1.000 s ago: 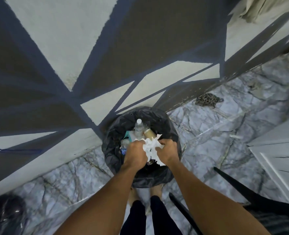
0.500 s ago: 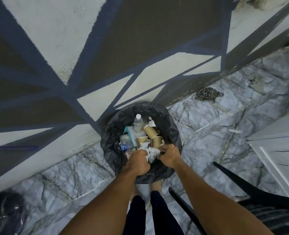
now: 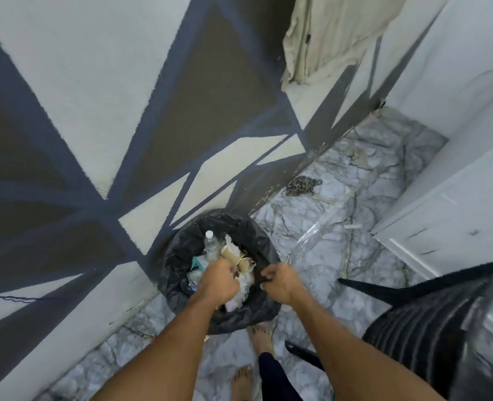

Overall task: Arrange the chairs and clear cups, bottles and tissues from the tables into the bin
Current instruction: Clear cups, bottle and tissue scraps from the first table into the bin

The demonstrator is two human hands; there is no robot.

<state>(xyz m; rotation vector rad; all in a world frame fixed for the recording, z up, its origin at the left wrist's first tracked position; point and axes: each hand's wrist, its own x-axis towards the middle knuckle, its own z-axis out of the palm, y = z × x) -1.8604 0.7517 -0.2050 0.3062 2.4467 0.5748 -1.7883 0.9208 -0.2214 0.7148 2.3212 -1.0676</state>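
A round bin with a black liner (image 3: 178, 256) stands on the marble floor against the painted wall. Inside it are a clear plastic bottle (image 3: 210, 243), brown paper cups (image 3: 233, 253) and crumpled white tissues (image 3: 244, 287). My left hand (image 3: 219, 282) is down in the bin's mouth, its fingers curled onto the tissues. At the bin's right rim, my right hand (image 3: 278, 280) has its fingers curled and pinching the liner's edge. A black chair (image 3: 413, 328) stands just to my right.
A coiled chain (image 3: 300, 185) lies on the floor by the wall beyond the bin. A beige cloth (image 3: 326, 39) hangs above. A white panelled door (image 3: 442, 212) closes off the right side. My bare feet (image 3: 261, 334) are just behind the bin.
The tissues held between both hands have gone down into the bin. My right hand has moved off them to the bin's right rim. The camera has tilted up and right.
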